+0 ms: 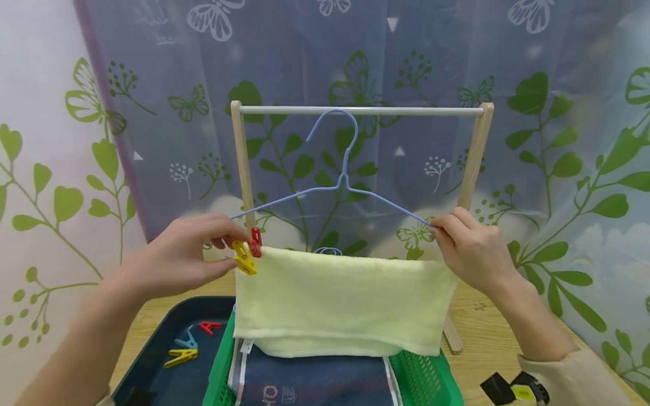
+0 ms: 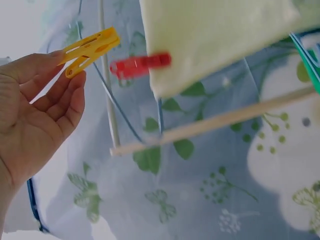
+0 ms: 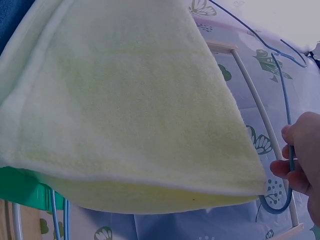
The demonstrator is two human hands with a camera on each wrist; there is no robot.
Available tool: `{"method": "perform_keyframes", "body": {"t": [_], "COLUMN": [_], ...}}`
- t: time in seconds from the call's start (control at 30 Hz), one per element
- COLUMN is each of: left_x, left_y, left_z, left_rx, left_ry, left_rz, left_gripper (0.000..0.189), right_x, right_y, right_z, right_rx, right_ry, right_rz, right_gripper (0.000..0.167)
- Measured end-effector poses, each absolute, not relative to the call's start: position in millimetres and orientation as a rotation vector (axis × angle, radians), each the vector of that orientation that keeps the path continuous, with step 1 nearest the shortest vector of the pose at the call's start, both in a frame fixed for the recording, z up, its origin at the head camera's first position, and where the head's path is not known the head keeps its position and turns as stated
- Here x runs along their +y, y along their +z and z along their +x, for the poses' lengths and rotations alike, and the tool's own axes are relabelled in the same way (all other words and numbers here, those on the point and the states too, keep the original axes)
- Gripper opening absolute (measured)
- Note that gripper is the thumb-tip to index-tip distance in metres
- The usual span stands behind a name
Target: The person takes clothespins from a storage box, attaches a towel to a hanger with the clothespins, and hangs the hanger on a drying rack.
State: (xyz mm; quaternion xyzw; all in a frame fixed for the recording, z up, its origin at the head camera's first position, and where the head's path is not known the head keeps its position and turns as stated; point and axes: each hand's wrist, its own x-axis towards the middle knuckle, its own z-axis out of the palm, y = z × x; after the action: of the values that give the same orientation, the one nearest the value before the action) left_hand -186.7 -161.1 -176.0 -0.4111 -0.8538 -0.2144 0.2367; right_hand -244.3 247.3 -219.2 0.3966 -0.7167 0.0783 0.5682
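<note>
A pale yellow towel (image 1: 340, 299) hangs folded over the bottom bar of a blue wire hanger (image 1: 376, 195). My right hand (image 1: 472, 248) pinches the hanger's right shoulder near its end, beside the towel's upper right corner. Between thumb and fingers of my left hand (image 1: 188, 251) is a yellow clothespin (image 2: 92, 49), which stands apart from the towel in the left wrist view. Clipped on the towel's upper left corner is a red clothespin (image 2: 142, 65). The hanger's hook appears in front of the rack's rail; whether they touch, I cannot tell.
A wooden rack with a white rail (image 1: 416, 111) stands behind the towel. Below is a green basket (image 1: 429, 375) with a dark blue cloth (image 1: 315, 380). At left, a dark tray (image 1: 152, 372) holds red, blue and yellow clothespins. A patterned curtain (image 1: 406, 51) hangs behind.
</note>
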Motion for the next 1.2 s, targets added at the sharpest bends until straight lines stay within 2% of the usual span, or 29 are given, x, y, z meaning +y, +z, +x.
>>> {"method": "perform_keyframes", "body": {"t": [0.17, 0.4, 0.67, 0.93, 1.2], "left_x": [-135, -93, -59, -32, -9], "left_y": [-175, -178, -181, -199, -208], "left_z": [-188, -197, -203, -213, -213], "left_rx": [-2.269, -2.3, -2.292, -1.917, -1.793], "left_ry": [-0.579, -0.49, -0.389, -0.177, -0.12], "left_rz": [-1.225, -1.352, -1.412, -1.455, -1.436], "left_gripper": [0.033, 0.028, 0.025, 0.024, 0.027], "right_x": [245, 244, 243, 242, 242], "right_y": [-221, -224, -224, -224, -223], "right_z": [-245, -248, -249, -248, -247], "right_rx": [-1.684, -1.677, -1.673, -1.688, -1.683], "right_ry": [0.189, 0.176, 0.17, 0.169, 0.167], "right_rz": [0.935, 0.956, 0.953, 0.962, 0.949], "right_gripper": [0.034, 0.011, 0.038, 0.04, 0.04]}}
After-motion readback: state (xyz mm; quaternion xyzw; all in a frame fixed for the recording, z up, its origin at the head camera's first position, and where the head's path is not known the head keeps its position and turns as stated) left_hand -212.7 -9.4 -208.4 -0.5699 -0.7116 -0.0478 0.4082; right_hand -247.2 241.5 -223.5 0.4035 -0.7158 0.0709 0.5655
